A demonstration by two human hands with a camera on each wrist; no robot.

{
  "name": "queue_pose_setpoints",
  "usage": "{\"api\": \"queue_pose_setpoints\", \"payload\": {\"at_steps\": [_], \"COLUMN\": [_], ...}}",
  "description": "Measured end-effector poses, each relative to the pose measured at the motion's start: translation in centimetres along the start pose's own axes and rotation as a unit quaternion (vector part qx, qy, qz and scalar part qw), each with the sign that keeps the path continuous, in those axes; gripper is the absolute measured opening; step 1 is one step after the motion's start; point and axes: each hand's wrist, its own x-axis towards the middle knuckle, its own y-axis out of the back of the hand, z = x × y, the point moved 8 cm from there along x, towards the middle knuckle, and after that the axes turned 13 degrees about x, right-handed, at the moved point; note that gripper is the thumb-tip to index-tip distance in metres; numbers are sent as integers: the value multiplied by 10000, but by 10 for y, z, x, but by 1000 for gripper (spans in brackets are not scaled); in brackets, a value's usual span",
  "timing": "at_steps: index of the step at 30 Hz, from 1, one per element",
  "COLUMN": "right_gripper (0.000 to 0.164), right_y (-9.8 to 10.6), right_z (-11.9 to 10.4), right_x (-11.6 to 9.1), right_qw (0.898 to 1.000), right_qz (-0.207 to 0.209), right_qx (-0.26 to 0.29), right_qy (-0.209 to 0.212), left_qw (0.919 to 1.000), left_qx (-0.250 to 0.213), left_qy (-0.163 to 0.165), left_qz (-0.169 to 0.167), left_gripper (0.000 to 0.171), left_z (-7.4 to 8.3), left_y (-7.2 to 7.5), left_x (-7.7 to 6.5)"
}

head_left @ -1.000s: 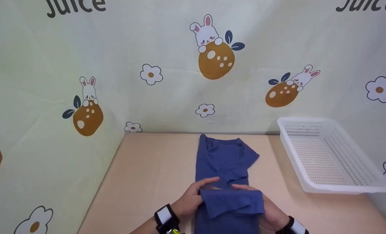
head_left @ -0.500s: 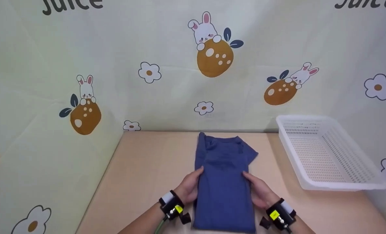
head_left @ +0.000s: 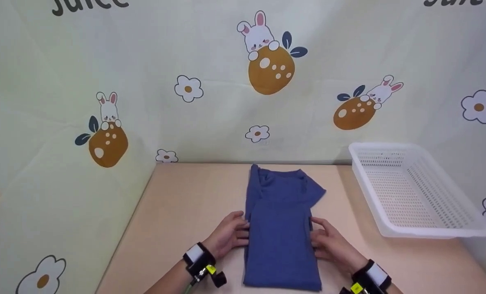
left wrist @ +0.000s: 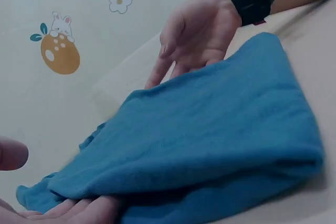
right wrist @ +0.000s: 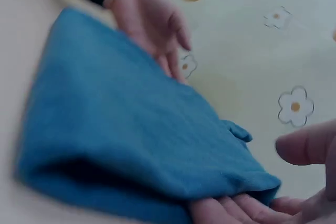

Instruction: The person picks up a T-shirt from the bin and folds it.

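A blue T-shirt (head_left: 281,245), folded into a long strip, lies on the table in the head view. Its neckline and one short sleeve point toward the back wall. At its left edge my left hand (head_left: 228,234) touches the cloth with its fingertips. My right hand (head_left: 333,244) is at the opposite edge. In the left wrist view, the left fingers (left wrist: 97,208) reach under the upper layer of cloth, partly hidden, with the thumb apart. The right fingers (right wrist: 247,208) likewise slip beneath the edge in the right wrist view, and that thumb is off the fabric.
A white perforated plastic basket (head_left: 384,226) stands at the right of the wooden table (head_left: 185,200). Behind and to the left hangs a pale curtain (head_left: 210,49) printed with rabbits and flowers. Each wrist wears a strapped camera.
The raised lower part of the shirt has been laid flat over the upper part. Both hands first held its sides, then eased outward, thumbs now off the cloth.
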Motion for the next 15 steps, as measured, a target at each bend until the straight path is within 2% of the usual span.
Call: {"api": "queue_pose_setpoints", "payload": {"at_steps": [1,2,3,4,5,6,7,8,9,10,11,12,13,14,15], "right_gripper": [67,66,66,66,66,67,70,72,75,76,77,77,76,74,74], "right_y": [-2,-6,-12,-20,-29,-40,-52,-63,-72,-79,-85,-89,-92,-93,-94], "right_z": [-7,-14,-21,-27,-31,-32,-31,-26,-20,-12,-5,2,8,14,17], "right_x": [-7,-14,-22,-30,-37,-43,-47,-50,-51,-50,-49,-48,-46,-44,-43], "right_qw": [9949,9766,9448,9048,8634,8270,7986,7784,7663,7577,7485,7413,7352,7308,7276], "right_qz": [215,430,663,828,916,856,711,458,180,-76,-267,-407,-482,-511,-487], "right_qx": [-953,-2030,-3105,-4042,-4802,-5382,-5791,-6075,-6255,-6378,-6502,-6597,-6675,-6733,-6779], "right_qy": [261,562,812,1057,1250,1384,1481,1516,1456,1379,1275,1168,1078,999,930], "left_qw": [9996,9976,9926,9828,9649,9362,8936,8389,7763,7169,6622,6202,5876,5676,5580], "left_qx": [279,656,1162,1776,2537,3417,4376,5317,6154,6799,7297,7621,7838,7967,8031], "left_qy": [-43,-162,-295,-443,-596,-744,-936,-1139,-1357,-1537,-1662,-1762,-1838,-1824,-1750], "left_qz": [65,128,211,263,319,353,332,245,91,-125,-360,-598,-806,-992,-1143], "left_gripper": [73,75,76,77,78,80,82,85,88,91,93,94,93,91,88], "left_z": [2,6,10,15,20,24,27,28,26,22,15,8,2,-4,-9], "left_y": [2,3,4,2,-2,-9,-19,-32,-46,-60,-73,-84,-92,-98,-101], "left_x": [-4,-7,-12,-16,-21,-26,-32,-38,-43,-47,-49,-51,-51,-50,-49]}}
